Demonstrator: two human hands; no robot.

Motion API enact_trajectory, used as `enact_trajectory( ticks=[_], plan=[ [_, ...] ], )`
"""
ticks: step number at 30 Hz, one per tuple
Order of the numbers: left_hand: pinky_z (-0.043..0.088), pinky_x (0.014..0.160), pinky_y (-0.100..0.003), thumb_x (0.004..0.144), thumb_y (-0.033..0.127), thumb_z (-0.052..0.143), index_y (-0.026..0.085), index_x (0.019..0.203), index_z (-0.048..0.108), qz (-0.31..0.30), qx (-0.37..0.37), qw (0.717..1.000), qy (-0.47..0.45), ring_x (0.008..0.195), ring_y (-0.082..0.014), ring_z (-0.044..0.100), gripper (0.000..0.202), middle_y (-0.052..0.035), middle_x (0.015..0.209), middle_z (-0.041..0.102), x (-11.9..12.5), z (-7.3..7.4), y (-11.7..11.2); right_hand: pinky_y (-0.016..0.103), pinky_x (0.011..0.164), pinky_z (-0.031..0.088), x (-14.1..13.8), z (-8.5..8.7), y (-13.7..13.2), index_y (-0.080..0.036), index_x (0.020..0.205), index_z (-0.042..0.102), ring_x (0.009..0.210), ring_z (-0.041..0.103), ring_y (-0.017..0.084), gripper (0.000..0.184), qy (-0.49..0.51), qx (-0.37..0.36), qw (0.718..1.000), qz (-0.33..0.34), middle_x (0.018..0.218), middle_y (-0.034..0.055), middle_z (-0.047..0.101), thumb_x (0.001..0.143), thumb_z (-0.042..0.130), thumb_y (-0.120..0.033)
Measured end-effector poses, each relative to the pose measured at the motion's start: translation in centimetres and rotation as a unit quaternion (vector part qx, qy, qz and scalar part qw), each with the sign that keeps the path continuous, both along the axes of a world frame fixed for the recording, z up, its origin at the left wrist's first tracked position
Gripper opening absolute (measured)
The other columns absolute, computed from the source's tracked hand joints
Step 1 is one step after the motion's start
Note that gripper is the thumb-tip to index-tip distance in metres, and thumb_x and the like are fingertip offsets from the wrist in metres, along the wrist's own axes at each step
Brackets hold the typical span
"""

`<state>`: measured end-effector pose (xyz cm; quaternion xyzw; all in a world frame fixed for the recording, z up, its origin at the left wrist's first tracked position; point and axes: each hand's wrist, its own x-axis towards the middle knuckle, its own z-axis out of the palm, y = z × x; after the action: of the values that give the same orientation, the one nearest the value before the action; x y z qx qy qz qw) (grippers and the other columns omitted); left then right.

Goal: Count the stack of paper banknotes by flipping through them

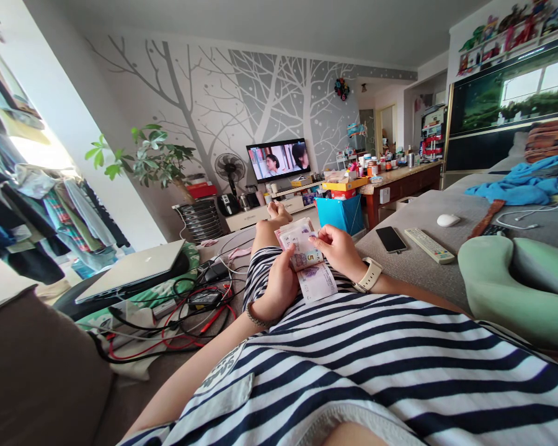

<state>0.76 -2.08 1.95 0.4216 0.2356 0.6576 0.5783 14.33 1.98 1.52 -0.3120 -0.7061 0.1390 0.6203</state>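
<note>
A wad of banknotes (302, 254) lies over my lap, fanned at the top and with one note folded down toward me. A large "5" shows on the upper note. My left hand (279, 282) is closed round the left side of the wad, its thumb across the front. At the upper right edge of the notes, the bent fingers of my right hand (339, 251) are pinched at a banknote; some fingertips are hidden behind one another. I wear a striped garment (376, 347) and a pale wristwatch (369, 274) on the right wrist.
Tangled cables (186, 322) and a laptop (134, 266) lie to my left. On the sofa to my right are a phone (391, 240), a remote control (428, 245), a white mouse (447, 220) and a green neck pillow (516, 285). A television (279, 160) stands ahead.
</note>
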Motion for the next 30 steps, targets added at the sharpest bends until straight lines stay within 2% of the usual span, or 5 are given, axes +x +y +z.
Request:
enact_trajectory(
  ticks=[7,13,23,30],
  plan=[
    [0.053,0.089,-0.037,0.083,0.023,0.055,0.018,0.110,0.063,0.014,-0.023,0.999,-0.033,0.101,-0.0234,0.066,0.029,-0.0064,0.102,0.072,0.2,0.3,-0.1,0.024,0.056,0.032,0.0,-0.1,-0.1,-0.018,0.071,0.047,0.057,0.045,0.012,0.031,-0.005,-0.002,1.000,0.005,0.060,-0.0031,0.049,0.087,0.055,-0.043],
    [0.052,0.091,-0.040,0.083,0.026,0.055,0.016,0.115,0.062,0.021,-0.041,0.998,-0.037,0.104,-0.0260,0.065,0.034,-0.0084,0.107,0.071,0.3,0.5,-0.2,0.024,0.058,0.034,-0.1,-0.2,0.0,-0.018,0.077,0.050,0.061,0.048,0.013,0.027,0.001,0.010,0.999,0.041,0.066,-0.0016,0.052,0.089,0.051,-0.042],
    [0.051,0.090,-0.033,0.081,0.024,0.058,0.017,0.103,0.066,0.025,0.060,0.998,-0.003,0.101,-0.0218,0.066,0.025,-0.0048,0.097,0.073,-0.3,-0.5,0.8,0.025,0.060,0.036,0.0,-0.3,0.4,-0.019,0.080,0.051,0.065,0.049,0.013,0.026,0.009,0.012,0.998,0.060,0.070,-0.0014,0.052,0.091,0.048,-0.043],
    [0.052,0.089,-0.033,0.080,0.023,0.056,0.015,0.100,0.066,0.053,-0.003,0.998,-0.031,0.096,-0.0214,0.067,0.024,-0.0058,0.095,0.073,-0.2,-0.1,0.8,0.025,0.061,0.037,0.0,-0.1,-0.3,-0.019,0.083,0.054,0.066,0.051,0.014,0.025,0.006,0.028,0.997,0.069,0.071,-0.0002,0.056,0.093,0.045,-0.040]
  ],
)
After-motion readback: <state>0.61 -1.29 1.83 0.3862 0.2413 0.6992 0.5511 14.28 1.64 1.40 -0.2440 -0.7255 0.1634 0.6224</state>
